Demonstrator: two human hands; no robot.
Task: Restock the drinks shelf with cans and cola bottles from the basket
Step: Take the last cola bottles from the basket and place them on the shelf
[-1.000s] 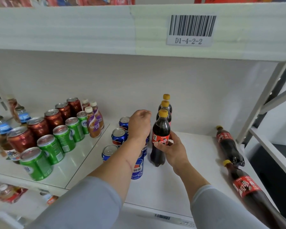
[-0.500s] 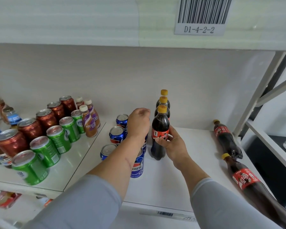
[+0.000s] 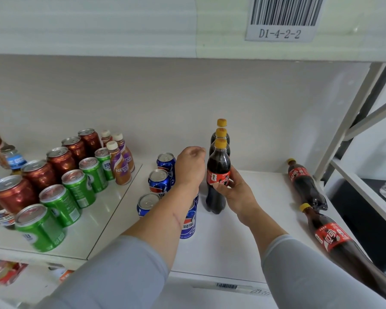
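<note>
- Fingers (image 3: pixel 229 182) of our right hand (image 3: pixel 236 195) curl round the front cola bottle (image 3: pixel 217 175), upright mid-shelf (image 3: pixel 243 230).
- Our left hand (image 3: pixel 189 168) rests, fingers curled, over the blue cans (image 3: pixel 159 181); whether it holds one we cannot tell.
- Two cola bottles (image 3: pixel 305 184) lie near the shelf's right edge.

barcode label (image 3: pixel 280 18): D1-4-2-2, upper shelf edge | coffee bottles (image 3: pixel 120 166): upright, left

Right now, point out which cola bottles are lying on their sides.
Two: the cola bottles at the shelf's right end, one farther back and one nearer the front. The three in the middle row stand upright, the front one gripped by the right hand.
</note>
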